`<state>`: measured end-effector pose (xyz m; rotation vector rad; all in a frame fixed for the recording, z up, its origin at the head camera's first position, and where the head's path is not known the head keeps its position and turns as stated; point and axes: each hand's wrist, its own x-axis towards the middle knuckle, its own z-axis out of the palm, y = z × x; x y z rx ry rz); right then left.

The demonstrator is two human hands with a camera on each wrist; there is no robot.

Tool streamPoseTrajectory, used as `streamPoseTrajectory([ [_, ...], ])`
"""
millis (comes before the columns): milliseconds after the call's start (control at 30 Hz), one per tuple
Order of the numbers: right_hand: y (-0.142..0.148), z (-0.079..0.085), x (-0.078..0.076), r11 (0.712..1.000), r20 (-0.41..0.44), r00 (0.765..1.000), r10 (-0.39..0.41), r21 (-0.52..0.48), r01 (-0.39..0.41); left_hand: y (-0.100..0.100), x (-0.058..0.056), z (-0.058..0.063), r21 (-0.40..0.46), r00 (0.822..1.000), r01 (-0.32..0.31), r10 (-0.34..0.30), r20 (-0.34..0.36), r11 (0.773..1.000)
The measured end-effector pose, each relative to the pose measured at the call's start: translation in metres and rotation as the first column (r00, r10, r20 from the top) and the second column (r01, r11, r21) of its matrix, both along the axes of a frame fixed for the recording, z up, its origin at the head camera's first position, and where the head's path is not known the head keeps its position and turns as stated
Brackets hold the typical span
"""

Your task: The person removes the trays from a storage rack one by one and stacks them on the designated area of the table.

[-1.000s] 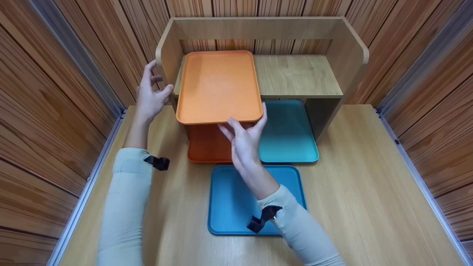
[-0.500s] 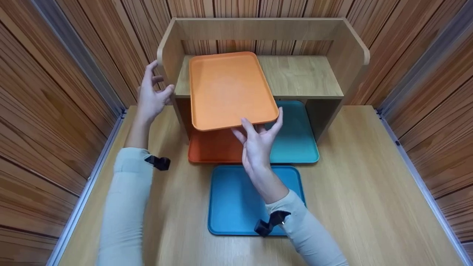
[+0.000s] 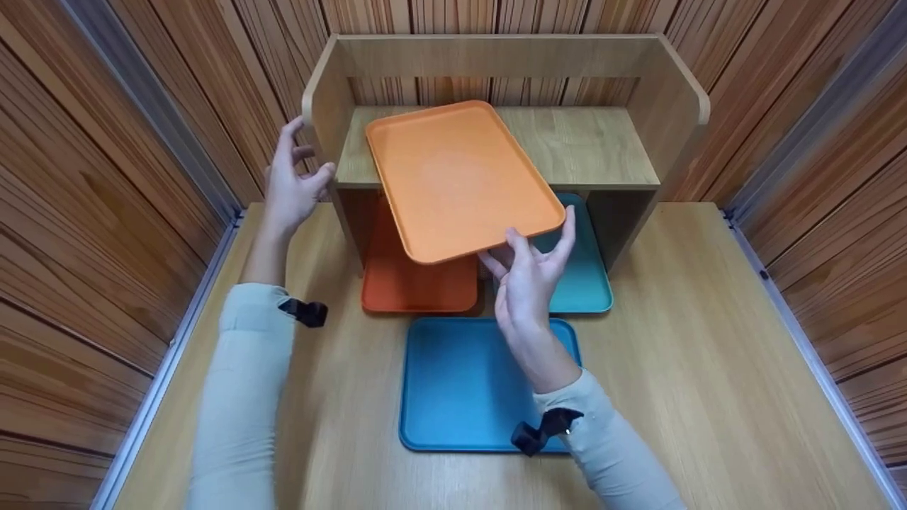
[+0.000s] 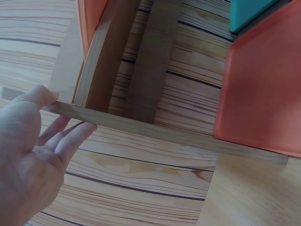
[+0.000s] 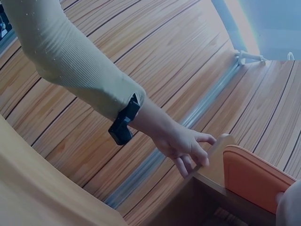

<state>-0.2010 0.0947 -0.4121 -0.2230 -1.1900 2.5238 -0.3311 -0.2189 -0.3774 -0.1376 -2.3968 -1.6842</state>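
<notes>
Plainly, at the far left my left fingers (image 4: 75, 141) grip the rack's left side panel (image 3: 327, 110), thumb on one face and the others on the opposite one. If that grip slackens, I judge the rack could shift when something knocks it. Just right of the panel, the red tray (image 3: 418, 287) lies in the lower level with its near end jutting out; a dropped corner could strike it. Above it the orange tray (image 3: 464, 180) is turned askew, its far end over the upper board (image 3: 584, 145) and its near end past the board's front edge. I cannot tell whether its underside touches the board; if it does, dragging it could scrape, or let the far end tip off the edge. Nearer me, the blue tray (image 3: 460, 382) lies flat on the surface (image 3: 708, 340), partly hidden by my forearm. My right fingers (image 3: 565, 237) grasp the orange tray near its near right corner only, thumb at the near rim, another finger along the right side. That lopsided hold seems the weak point: most of the tray lies left and beyond it, so it may twist or sag. Lastly, the turquoise tray (image 3: 587, 280) lies lower, under that corner, and could be hit if I dip too soon.
</notes>
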Motion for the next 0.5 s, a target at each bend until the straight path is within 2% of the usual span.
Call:
streamPoseTrajectory([
  [300, 0.027, 0.0, 0.002, 1.0, -0.014, 1.0, 0.01, 0.03, -0.009, 0.001, 0.003, 0.003, -0.039, 0.999, -0.017, 0.015, -0.045, 0.999],
  [500, 0.048, -0.004, 0.001, 0.999, -0.007, 1.0, 0.01, 0.036, -0.009, 0.002, 0.003, 0.002, -0.058, 0.999, -0.023, 0.02, -0.04, 0.998],
])
